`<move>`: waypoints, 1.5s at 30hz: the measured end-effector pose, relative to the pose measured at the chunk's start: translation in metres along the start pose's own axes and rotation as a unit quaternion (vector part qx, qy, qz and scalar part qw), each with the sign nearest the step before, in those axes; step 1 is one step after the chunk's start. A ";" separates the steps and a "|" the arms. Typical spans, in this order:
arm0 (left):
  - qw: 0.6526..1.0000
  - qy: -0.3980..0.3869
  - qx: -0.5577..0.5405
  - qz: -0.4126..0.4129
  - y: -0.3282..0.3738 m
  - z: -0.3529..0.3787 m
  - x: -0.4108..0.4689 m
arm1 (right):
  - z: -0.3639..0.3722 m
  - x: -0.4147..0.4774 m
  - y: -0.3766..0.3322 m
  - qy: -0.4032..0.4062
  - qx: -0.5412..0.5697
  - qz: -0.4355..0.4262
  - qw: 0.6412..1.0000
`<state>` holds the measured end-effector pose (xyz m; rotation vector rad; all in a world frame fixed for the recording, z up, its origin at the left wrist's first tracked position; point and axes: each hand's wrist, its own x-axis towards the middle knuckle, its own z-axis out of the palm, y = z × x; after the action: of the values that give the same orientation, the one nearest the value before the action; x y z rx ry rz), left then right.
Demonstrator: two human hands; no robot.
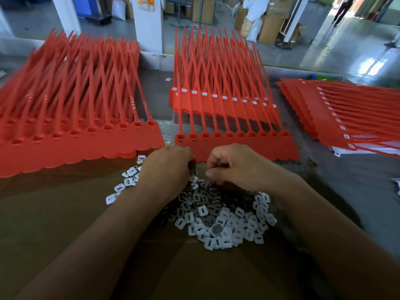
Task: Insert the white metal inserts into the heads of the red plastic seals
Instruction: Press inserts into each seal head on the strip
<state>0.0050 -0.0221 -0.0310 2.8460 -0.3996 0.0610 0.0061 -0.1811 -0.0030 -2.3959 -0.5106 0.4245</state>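
Observation:
A heap of white inserts [225, 221] lies on brown cardboard in front of me. Both hands hover over its far edge. My left hand [166, 167] has its fingers curled down into the pile, and what they hold is hidden. My right hand [233, 167] is curled too, with thumb and fingertips meeting over the inserts. Just beyond the hands lies a row of red seals [236, 146] with empty dark heads. Behind it sits a row of seals with white inserts in their heads [216, 98].
A large stack of red seals with empty heads [71, 126] fills the left side. Another stack with fitted inserts [346, 118] lies at the right. Brown cardboard [54, 213] covers the near table. Boxes and a pillar stand on the factory floor beyond.

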 end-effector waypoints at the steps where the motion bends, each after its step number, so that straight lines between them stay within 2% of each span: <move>1: 1.000 0.000 -0.001 -0.001 0.000 0.000 0.000 | 0.000 0.000 0.001 -0.002 -0.005 0.004 1.000; 8: 1.000 0.002 0.001 -0.003 -0.001 0.001 0.001 | 0.001 0.000 0.000 0.002 -0.023 -0.021 1.000; 12: 1.000 0.001 0.000 -0.004 0.000 0.001 0.002 | 0.004 0.001 -0.001 -0.023 -0.045 -0.023 0.998; 17: 1.000 -0.001 0.000 -0.005 -0.001 0.001 0.001 | 0.007 0.003 -0.002 -0.028 -0.098 -0.042 0.994; 25: 1.000 -0.005 0.011 0.003 -0.001 0.000 0.002 | 0.006 0.004 -0.001 -0.027 -0.104 -0.049 0.993; 29: 1.000 0.005 0.003 0.001 -0.001 0.001 0.001 | 0.001 0.001 -0.001 -0.013 -0.058 -0.031 0.998; 35: 0.999 0.029 -0.013 0.003 -0.001 0.002 0.000 | -0.011 0.017 -0.003 0.076 -0.003 -0.019 0.997; 39: 0.999 0.037 -0.020 0.007 -0.002 0.003 -0.001 | -0.011 0.051 0.000 0.148 -0.011 0.020 0.989; 45: 0.999 0.034 -0.032 0.008 -0.002 0.003 -0.001 | -0.002 0.085 0.003 0.180 -0.028 0.051 0.982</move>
<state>0.0044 -0.0207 -0.0345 2.7697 -0.4013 0.1444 0.0822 -0.1457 -0.0177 -2.4845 -0.2392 0.0153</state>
